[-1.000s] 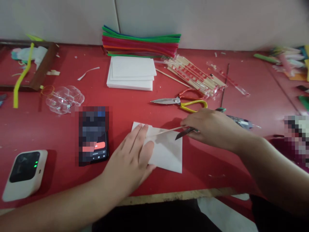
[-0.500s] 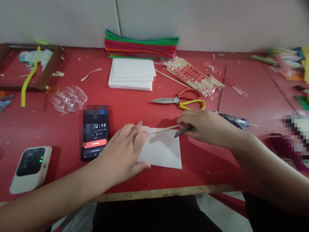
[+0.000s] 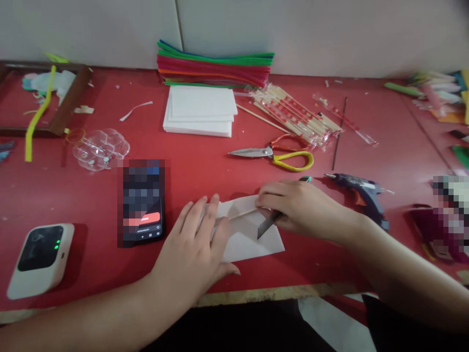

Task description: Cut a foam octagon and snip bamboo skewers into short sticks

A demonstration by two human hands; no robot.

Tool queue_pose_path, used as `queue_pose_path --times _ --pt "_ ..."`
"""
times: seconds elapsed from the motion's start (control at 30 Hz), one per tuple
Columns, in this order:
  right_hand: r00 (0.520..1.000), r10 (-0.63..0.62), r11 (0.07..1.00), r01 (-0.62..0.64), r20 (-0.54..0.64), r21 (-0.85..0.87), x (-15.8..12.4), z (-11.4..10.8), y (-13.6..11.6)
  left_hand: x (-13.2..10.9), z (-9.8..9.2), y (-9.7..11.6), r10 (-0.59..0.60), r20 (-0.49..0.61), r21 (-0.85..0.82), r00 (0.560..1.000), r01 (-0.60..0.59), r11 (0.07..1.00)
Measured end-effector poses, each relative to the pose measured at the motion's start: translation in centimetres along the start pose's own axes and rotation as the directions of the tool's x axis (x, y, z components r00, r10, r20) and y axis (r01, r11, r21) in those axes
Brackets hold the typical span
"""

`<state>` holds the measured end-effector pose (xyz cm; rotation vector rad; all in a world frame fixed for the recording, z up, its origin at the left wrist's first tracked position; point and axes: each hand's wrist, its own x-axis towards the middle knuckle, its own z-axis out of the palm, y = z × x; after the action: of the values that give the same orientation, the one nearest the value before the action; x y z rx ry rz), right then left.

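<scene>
A sheet of white paper (image 3: 252, 247) lies on the red table near its front edge. My left hand (image 3: 200, 239) rests flat across the paper's left part, fingers spread, holding it down. A thin wooden stick (image 3: 242, 214) runs over the sheet, from the left fingers to the right fingertips; its ends are hidden. Closed around a utility knife (image 3: 269, 224) is my right hand (image 3: 293, 205), its fingertips also at the stick. The knife's blade points down-left over the paper, and its green end shows above the hand.
Scissors (image 3: 271, 153) lie beyond the paper, and a hot glue gun (image 3: 361, 193) is to the right. Behind are a paper stack (image 3: 200, 110), packaged chopsticks (image 3: 296, 115) and pipe cleaners (image 3: 216, 66). A phone (image 3: 144, 205) and a white device (image 3: 40, 259) sit left.
Both hands have come nearer the front edge with the stick, and the paper has turned slightly. My right hand has moved left and down with the knife, uncovering the glue gun.
</scene>
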<state>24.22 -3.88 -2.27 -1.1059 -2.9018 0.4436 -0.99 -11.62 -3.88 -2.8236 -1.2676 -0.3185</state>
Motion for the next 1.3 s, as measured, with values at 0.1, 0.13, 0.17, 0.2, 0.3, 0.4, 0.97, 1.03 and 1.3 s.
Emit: queue_pose_path --times 0.1,0.13,0.17,0.2,0.3,0.4,0.97,1.03,1.3 --pt "0.999 -0.029 0.999 0.029 -0.04 -0.016 0.1 0.4 -0.1 -0.9 0.2 0.6 0.099 -0.106 -0.027 0.989 -0.102 0.994" --pt "0.998 -0.035 0.999 0.034 -0.048 -0.018 0.2 0.5 -0.1 -1.2 0.3 0.9 0.109 -0.118 -0.043 0.987 -0.115 0.992" --pt "0.998 -0.039 0.999 0.038 -0.054 -0.021 0.2 0.6 -0.1 -1.6 0.5 1.3 0.111 -0.13 -0.053 0.985 -0.118 0.992" --pt "0.997 -0.041 0.999 0.04 -0.059 -0.026 0.1 0.7 -0.2 -1.9 0.7 1.6 0.109 -0.135 -0.064 0.985 -0.119 0.991" --pt "0.996 -0.041 0.998 0.038 -0.079 -0.049 0.1 0.8 -0.2 -2.4 1.2 2.2 0.123 -0.133 -0.048 0.983 -0.131 0.99" --pt "0.993 -0.049 0.996 0.041 -0.104 -0.075 0.1 1.0 -0.2 -2.1 1.3 2.0 0.168 -0.143 -0.002 0.975 -0.17 0.985" --pt "0.984 -0.063 0.993 0.045 -0.166 -0.113 -0.2 1.6 -0.3 -0.6 1.6 0.7 0.148 -0.232 -0.069 0.962 -0.167 0.983" --pt "0.983 -0.067 0.993 0.048 -0.173 -0.112 -0.3 1.7 -0.3 -0.5 1.8 0.7 0.143 -0.245 -0.057 0.959 -0.161 0.985" --pt "0.977 -0.062 0.993 0.039 -0.203 -0.111 -0.4 1.9 -0.3 -0.8 2.6 0.6 0.111 -0.243 -0.078 0.964 -0.133 0.988"
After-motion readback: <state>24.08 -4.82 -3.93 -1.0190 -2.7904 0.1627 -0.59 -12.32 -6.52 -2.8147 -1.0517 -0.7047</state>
